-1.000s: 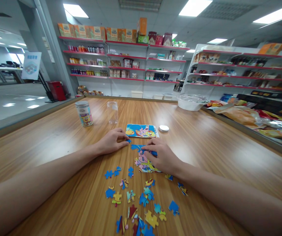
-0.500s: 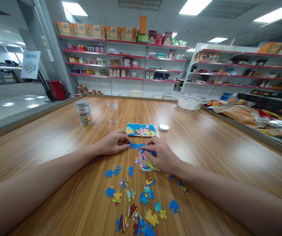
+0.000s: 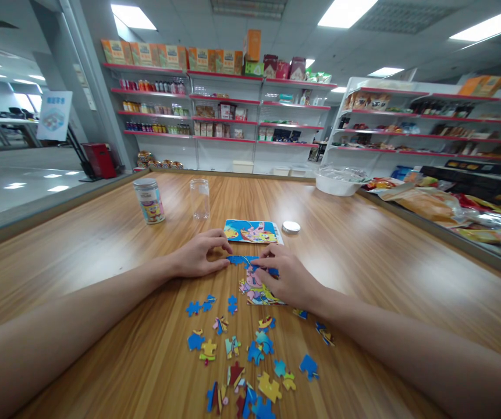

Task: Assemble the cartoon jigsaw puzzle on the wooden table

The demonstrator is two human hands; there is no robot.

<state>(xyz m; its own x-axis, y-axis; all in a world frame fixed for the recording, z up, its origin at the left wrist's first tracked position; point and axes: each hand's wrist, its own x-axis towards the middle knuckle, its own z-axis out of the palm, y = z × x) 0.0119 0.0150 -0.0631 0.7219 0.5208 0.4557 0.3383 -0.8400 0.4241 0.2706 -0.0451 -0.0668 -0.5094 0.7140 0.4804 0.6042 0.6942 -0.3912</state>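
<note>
A partly joined jigsaw patch (image 3: 254,285) lies flat on the wooden table (image 3: 363,262). My left hand (image 3: 200,255) pinches a small blue piece (image 3: 234,260) against the patch's upper left edge. Resting on the patch's right side, my right hand (image 3: 287,276) presses its fingertips on the blue top row. Several loose blue, yellow and red pieces (image 3: 241,355) are scattered nearer to me. A printed picture card (image 3: 252,231) lies just beyond both hands.
A printed lidded jar (image 3: 148,201) and a clear open jar (image 3: 200,198) stand at the back left. A round white lid (image 3: 291,227) lies by the card. A white bowl (image 3: 338,181) and snack packets (image 3: 442,203) sit along the right edge. Shop shelves stand behind.
My left hand has slid the blue piece rightward until it meets the patch's top edge. My right hand has stayed on the patch.
</note>
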